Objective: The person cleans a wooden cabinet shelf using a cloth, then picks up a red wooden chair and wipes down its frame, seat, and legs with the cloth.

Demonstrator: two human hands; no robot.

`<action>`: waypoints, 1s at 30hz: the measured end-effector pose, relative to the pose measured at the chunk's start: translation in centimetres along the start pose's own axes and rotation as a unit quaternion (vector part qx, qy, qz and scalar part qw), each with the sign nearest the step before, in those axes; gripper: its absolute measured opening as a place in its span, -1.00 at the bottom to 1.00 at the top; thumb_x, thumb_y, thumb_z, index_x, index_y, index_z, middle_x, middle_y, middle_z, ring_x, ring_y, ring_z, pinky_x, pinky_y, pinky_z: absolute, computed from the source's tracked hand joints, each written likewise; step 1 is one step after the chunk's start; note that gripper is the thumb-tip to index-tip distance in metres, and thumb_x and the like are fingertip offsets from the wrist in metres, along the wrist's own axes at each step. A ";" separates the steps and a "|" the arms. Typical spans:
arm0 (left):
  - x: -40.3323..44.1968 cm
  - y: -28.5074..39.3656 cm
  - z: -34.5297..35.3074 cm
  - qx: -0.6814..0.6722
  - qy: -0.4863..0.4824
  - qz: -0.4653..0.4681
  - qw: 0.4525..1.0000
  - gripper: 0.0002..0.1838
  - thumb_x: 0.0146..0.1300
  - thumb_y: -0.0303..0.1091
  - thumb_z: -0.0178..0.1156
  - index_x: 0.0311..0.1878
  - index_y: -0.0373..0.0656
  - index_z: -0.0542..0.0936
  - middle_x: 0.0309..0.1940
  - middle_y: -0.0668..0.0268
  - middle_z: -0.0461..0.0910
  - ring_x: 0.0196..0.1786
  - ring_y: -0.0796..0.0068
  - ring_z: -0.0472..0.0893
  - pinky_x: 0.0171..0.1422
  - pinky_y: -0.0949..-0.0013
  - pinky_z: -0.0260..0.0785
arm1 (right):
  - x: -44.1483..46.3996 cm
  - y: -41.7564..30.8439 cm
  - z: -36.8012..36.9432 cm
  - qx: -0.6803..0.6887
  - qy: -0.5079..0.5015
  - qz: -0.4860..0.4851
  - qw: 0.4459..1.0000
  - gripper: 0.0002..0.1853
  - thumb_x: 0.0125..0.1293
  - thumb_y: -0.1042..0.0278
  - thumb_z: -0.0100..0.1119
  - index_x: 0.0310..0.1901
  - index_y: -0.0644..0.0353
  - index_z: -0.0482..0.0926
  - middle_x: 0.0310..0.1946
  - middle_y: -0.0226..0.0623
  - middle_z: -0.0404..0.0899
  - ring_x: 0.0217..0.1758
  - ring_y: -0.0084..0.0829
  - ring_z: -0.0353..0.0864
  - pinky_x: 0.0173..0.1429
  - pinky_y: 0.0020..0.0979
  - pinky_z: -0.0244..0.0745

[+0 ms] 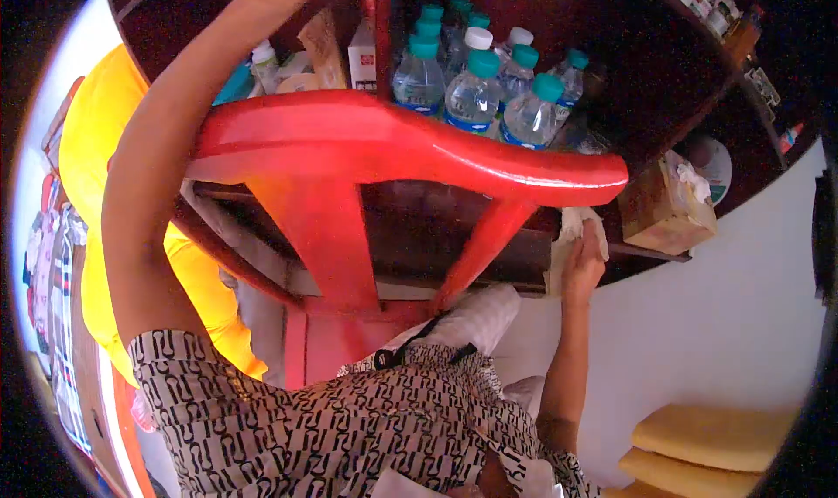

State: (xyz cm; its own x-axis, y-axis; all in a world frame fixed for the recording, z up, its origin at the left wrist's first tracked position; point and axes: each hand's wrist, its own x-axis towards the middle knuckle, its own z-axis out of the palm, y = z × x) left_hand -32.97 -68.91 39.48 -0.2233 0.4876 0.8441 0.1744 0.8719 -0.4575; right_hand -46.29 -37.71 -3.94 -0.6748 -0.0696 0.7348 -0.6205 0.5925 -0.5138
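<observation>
My right hand (pixel 587 255) is closed on a pale, crumpled cloth (pixel 572 227), partly hidden by the fingers. It is at the front edge of the dark wooden shelf (pixel 633 252), just beyond the right end of a red chair's top rail (pixel 524 171). My left arm reaches up across the left side of the view, passing in front of the chair back. The left hand itself lies outside the top of the picture. The chair's back stands between my body and the shelf.
Several water bottles (pixel 476 92) with teal or white caps stand on the shelf. A tissue box (pixel 668 206) sits at its right end. Yellow fabric (pixel 105 166) hangs at left. Yellow cushions (pixel 707 446) are stacked at lower right.
</observation>
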 end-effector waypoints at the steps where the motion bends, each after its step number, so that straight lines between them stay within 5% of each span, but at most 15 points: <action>1: -0.1 0.4 -0.3 0.012 -0.005 -0.019 1.000 -0.72 0.09 -0.53 0.30 -0.11 -0.14 0.54 -0.49 0.32 0.29 -0.41 0.41 0.37 -0.28 0.37 0.27 | 0.0 -0.2 -0.2 0.009 0.005 -0.012 1.000 -0.59 0.37 0.58 0.05 0.25 0.32 0.49 0.10 0.12 0.60 0.14 0.03 0.64 0.21 -0.17 0.52; 15: -2.1 -1.4 -0.2 0.010 0.028 0.056 0.998 -0.66 0.12 -0.48 0.31 0.00 -0.17 0.54 -0.36 0.20 0.44 -0.30 0.20 0.49 -0.20 0.23 0.38 | -1.0 0.0 -0.9 0.100 -0.013 0.009 0.995 -0.60 0.47 0.48 -0.05 0.30 0.34 0.45 0.22 0.04 0.55 0.27 -0.09 0.57 0.31 -0.23 0.43; 25: -5.2 -3.3 2.5 -0.014 0.002 0.010 1.000 -0.65 0.20 -0.41 0.31 0.07 -0.13 0.54 -0.35 0.19 0.47 -0.29 0.16 0.54 -0.19 0.22 0.43 | -1.9 0.6 1.3 0.076 0.011 0.005 0.997 -0.61 0.50 0.44 -0.06 0.29 0.33 0.46 0.24 0.04 0.53 0.27 -0.10 0.57 0.30 -0.26 0.42; 28: -4.9 -2.6 2.5 -0.065 -0.015 -0.044 0.997 -0.65 0.20 -0.41 0.32 0.07 -0.11 0.55 -0.37 0.19 0.48 -0.35 0.22 0.54 -0.25 0.27 0.43 | -2.7 0.5 2.0 0.086 0.005 0.041 0.995 -0.62 0.47 0.48 -0.01 0.27 0.32 0.49 0.20 0.02 0.57 0.24 -0.11 0.60 0.29 -0.28 0.44; 30: -4.2 -0.6 1.2 -0.105 0.008 -0.064 0.992 -0.64 0.20 -0.44 0.34 0.07 -0.14 0.57 -0.40 0.29 0.47 -0.41 0.45 0.49 -0.34 0.39 0.37 | -2.9 -0.4 1.9 0.056 0.008 0.029 0.998 -0.62 0.43 0.52 0.04 0.25 0.31 0.51 0.15 0.00 0.61 0.22 -0.14 0.62 0.28 -0.33 0.44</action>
State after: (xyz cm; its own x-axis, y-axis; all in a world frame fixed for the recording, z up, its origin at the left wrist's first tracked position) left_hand -33.32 -71.40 35.87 -0.2404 0.3717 0.8967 0.3414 0.8971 -0.2804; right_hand -44.83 -39.26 -6.70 -0.7051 -0.0239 0.7087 -0.6217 0.5016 -0.6016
